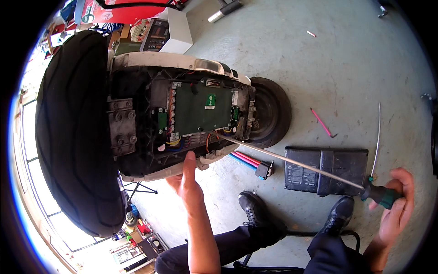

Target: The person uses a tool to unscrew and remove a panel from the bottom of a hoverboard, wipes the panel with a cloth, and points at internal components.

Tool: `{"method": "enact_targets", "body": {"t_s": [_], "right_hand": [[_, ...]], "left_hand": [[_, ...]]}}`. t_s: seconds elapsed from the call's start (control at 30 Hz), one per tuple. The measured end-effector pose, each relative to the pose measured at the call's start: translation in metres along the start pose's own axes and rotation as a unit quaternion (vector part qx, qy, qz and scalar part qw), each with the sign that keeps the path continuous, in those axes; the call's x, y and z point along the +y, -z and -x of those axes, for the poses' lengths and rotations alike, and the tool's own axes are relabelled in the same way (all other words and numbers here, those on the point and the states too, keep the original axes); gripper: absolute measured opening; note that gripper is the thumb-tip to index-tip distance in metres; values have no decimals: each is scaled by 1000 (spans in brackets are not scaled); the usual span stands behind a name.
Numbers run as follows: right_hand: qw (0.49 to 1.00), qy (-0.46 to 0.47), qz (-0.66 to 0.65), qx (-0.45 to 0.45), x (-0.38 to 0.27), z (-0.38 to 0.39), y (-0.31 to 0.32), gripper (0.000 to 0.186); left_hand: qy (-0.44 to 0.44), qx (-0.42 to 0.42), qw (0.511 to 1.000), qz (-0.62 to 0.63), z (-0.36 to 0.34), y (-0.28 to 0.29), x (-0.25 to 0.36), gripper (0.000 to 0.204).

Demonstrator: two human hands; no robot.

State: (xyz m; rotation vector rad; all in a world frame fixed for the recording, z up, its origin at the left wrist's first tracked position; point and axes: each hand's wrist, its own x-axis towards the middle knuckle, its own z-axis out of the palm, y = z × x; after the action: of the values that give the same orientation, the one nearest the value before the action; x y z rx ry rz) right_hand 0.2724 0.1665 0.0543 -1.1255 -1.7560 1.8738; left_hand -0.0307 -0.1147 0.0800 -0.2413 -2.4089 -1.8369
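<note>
L hand (188, 179): fingers flat and open against lower edge of white shell of opened scooter body (150, 123), steadying it, gripping nothing. R hand (396, 201): closed round green/black handle of long screwdriver (319, 170); shaft runs up-left, tip at lower right edge of green circuit board (200, 112) inside the housing. Big black tyre (73, 132) at left, second wheel (270, 112) at right. Black battery pack (326, 171) on concrete floor (346, 68) under the shaft, near the person's shoes. Pink rod (322, 122) beyond it.
</note>
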Motion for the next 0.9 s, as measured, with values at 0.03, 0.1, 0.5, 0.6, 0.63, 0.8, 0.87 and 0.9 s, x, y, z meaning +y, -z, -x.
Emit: {"method": "enact_targets", "body": {"t_s": [0.03,0.1,0.5,0.6,0.63,0.8,0.87,0.9], "right_hand": [[1000,-3,-2,3,2,1,0,83],[998,53,4,30,-1,-4,-11,90],[999,-30,-34,-28,-4,-2,-3,58],[997,67,-24,-3,-8,-2,-12,59],[998,59,-22,-3,-8,0,-11,62],[999,-13,-41,-1,-23,-2,-13,86],[998,-44,-39,-6,-20,2,-5,88],[995,-91,-39,-16,-18,6,0,88]], "left_hand": [[1,-6,1000,2,0,2,0,46],[0,-14,1000,6,0,0,1,47],[18,-19,1000,-8,1,7,-4,51],[9,-25,1000,-3,0,5,-2,51],[10,-27,1000,-4,1,5,-2,51],[16,-40,999,-12,-1,8,-1,51],[17,-31,999,-14,-1,7,-1,51],[18,-26,999,-16,-1,7,-1,52]]}}
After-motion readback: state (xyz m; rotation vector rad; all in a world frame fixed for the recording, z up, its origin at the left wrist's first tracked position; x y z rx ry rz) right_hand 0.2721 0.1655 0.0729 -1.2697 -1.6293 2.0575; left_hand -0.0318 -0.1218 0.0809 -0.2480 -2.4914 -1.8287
